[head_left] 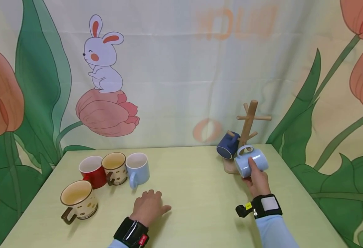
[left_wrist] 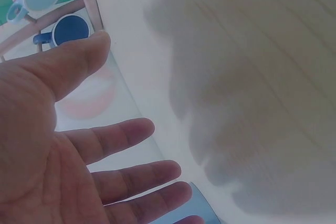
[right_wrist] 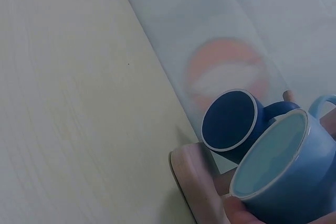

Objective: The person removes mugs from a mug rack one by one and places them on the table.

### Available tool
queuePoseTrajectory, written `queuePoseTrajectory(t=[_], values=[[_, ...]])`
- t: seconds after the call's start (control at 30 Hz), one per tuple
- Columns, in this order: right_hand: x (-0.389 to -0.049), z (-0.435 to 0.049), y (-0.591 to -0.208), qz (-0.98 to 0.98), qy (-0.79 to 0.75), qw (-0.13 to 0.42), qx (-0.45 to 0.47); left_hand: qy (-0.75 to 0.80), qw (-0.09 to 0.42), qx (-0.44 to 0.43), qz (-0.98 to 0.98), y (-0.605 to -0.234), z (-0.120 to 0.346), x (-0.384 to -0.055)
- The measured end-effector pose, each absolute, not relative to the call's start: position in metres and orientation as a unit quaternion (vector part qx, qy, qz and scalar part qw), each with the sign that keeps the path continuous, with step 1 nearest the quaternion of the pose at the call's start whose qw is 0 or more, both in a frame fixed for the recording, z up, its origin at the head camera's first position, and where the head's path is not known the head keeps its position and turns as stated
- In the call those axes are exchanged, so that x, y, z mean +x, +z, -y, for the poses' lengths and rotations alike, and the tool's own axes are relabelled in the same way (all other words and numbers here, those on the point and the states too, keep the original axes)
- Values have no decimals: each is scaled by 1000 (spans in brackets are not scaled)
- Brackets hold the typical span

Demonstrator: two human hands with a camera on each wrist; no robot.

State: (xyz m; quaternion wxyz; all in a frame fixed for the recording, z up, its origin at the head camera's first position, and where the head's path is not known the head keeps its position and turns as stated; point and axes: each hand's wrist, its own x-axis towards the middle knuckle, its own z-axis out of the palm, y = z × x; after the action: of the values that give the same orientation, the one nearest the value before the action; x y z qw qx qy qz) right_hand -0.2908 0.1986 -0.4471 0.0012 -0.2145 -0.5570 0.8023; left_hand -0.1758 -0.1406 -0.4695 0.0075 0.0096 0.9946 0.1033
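Observation:
My right hand [head_left: 258,181] grips a light blue mug [head_left: 255,162] by its body. The mug lies tipped on its side, its handle up towards the wooden mug tree [head_left: 248,124]. From a low peg of that tree hangs a dark blue mug [head_left: 228,146], right beside the held one; both also show in the right wrist view, the held light blue mug [right_wrist: 294,177] overlapping the tree's base. My left hand [head_left: 150,208] hovers over the table with fingers spread and nothing in it. Nearest to it stands another light blue mug [head_left: 138,170], upright.
Left of that mug stand a spotted cream mug [head_left: 119,172], a red mug [head_left: 99,175] and, nearer the front, a larger spotted cream mug [head_left: 80,203]. A printed curtain [head_left: 169,86] hangs along the back edge of the pale table [head_left: 193,193].

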Motion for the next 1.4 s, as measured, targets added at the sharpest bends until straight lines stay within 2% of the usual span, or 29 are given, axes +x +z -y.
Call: queuePoseTrajectory(t=[0.33, 0.9, 1.07, 1.4], values=[[-267, -194, -448, 613, 767, 51, -181, 103, 22, 8, -994, -469, 140, -174], [-228, -171, -443, 683, 717, 68, -119, 132, 47, 16, -990, -467, 147, -173], [-219, -158, -446, 719, 685, 92, -79, 148, 43, 25, -988, -465, 148, -174], [-207, -136, -448, 801, 591, 97, -9, 178, 27, 47, -983, -458, 144, -172]])
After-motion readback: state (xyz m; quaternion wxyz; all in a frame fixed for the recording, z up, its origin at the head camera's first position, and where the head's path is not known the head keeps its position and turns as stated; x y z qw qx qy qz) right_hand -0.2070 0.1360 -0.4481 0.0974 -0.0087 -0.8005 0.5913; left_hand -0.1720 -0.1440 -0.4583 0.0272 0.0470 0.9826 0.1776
